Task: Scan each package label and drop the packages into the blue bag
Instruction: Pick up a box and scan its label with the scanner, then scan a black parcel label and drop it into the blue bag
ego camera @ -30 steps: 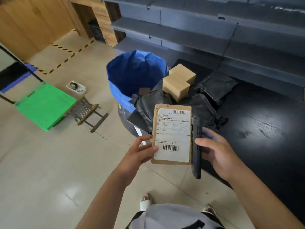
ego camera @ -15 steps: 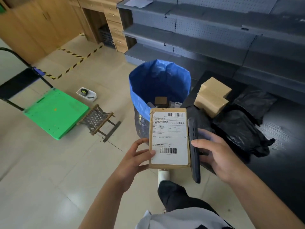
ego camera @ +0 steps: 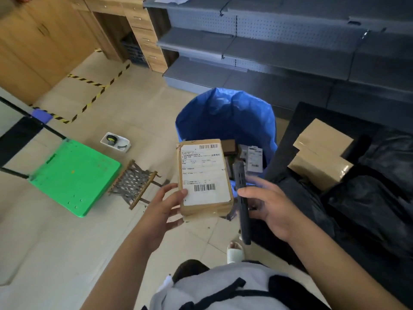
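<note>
Now that the blue bag (ego camera: 225,117) has slid to frame center | left hand (ego camera: 164,209) grips labelled package (ego camera: 204,177) right at its mouth | right hand (ego camera: 268,206) holds scanner (ego camera: 241,198) | drop looks next

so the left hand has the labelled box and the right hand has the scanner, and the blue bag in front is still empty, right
Not quite: the blue bag is not empty. The head view shows packages already lying inside it, one with a white label. The rest holds: the left hand holds the labelled box, and the right hand holds the dark scanner.
</note>
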The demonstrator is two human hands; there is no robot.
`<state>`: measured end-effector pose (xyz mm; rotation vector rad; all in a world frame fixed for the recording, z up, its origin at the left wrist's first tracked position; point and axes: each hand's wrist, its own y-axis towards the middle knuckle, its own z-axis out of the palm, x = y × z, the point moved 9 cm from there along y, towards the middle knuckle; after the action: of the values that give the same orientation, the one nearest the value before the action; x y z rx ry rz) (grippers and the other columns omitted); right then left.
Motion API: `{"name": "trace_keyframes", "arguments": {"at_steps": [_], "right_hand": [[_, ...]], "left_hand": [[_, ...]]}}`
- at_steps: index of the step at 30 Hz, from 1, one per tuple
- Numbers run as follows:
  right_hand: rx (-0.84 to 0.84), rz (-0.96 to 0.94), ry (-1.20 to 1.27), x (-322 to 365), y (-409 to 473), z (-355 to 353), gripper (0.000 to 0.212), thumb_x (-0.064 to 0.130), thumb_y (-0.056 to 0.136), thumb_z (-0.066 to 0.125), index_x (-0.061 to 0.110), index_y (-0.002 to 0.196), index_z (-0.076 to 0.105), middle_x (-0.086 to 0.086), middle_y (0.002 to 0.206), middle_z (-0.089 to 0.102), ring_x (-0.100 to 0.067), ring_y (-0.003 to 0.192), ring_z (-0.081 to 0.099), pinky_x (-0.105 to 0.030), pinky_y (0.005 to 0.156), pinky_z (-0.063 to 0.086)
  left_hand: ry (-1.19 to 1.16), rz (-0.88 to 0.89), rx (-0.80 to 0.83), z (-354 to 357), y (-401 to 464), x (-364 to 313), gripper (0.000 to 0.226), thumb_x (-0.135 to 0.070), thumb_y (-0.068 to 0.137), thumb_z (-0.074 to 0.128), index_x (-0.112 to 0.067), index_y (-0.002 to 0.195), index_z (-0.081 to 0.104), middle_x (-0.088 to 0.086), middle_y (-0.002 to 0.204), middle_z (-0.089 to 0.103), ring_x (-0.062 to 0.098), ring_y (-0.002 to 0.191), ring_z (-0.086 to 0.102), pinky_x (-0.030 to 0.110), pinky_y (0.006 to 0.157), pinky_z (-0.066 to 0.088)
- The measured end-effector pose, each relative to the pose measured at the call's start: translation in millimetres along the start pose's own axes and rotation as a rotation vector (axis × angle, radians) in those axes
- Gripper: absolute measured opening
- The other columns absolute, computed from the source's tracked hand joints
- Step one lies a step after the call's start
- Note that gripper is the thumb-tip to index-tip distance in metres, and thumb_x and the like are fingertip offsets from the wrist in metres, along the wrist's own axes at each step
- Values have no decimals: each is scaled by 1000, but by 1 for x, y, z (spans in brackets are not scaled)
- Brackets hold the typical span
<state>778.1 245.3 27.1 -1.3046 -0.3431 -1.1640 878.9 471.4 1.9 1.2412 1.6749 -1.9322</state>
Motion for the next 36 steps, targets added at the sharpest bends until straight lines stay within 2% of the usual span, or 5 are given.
{"name": "trace_keyframes", "arguments": {"at_steps": [11, 16, 23, 30, 36], "right_hand": [[-455, -153, 112, 52, 23, -41, 24, 9, 88, 69, 17, 110, 74, -4, 87, 77, -17, 72, 73, -32, 61, 55], [-637, -174, 257, 45, -3, -19, 25, 9, 91, 65, 15, 114, 72, -5, 84, 76, -18, 70, 70, -34, 67, 54], [-895, -227, 447, 17, -43, 14, 27, 9, 91, 63, 11, 117, 72, -3, 82, 74, -19, 73, 71, -38, 70, 55], [-1082, -211, 587, -38, -75, 46, 29, 14, 82, 73, 17, 111, 76, -1, 87, 77, -25, 89, 68, -58, 97, 51], [-1152, -230, 671, -60, -109, 37, 39, 14, 75, 78, 14, 114, 75, 2, 86, 77, -31, 97, 66, -67, 102, 48]], "left_hand": [[203, -90, 124, 8, 152, -81, 58, -62, 74, 73, -29, 120, 61, 7, 111, 74, 25, 95, 70, 40, 80, 56], [305, -136, 291, 54, 208, -117, 39, -55, 87, 67, -24, 111, 69, 5, 85, 71, 23, 80, 65, 33, 73, 52], [408, -107, 402, 109, 267, -138, 89, -65, 75, 75, -23, 147, 43, 6, 134, 60, 28, 101, 62, 38, 63, 56], [714, -132, 663, 141, 210, -72, 18, -24, 103, 55, -16, 118, 62, 8, 112, 68, 24, 102, 65, 35, 76, 50], [946, -9, 874, 171, 131, -35, 9, -18, 102, 60, -19, 110, 64, 7, 109, 65, 17, 90, 63, 28, 75, 53]]}}
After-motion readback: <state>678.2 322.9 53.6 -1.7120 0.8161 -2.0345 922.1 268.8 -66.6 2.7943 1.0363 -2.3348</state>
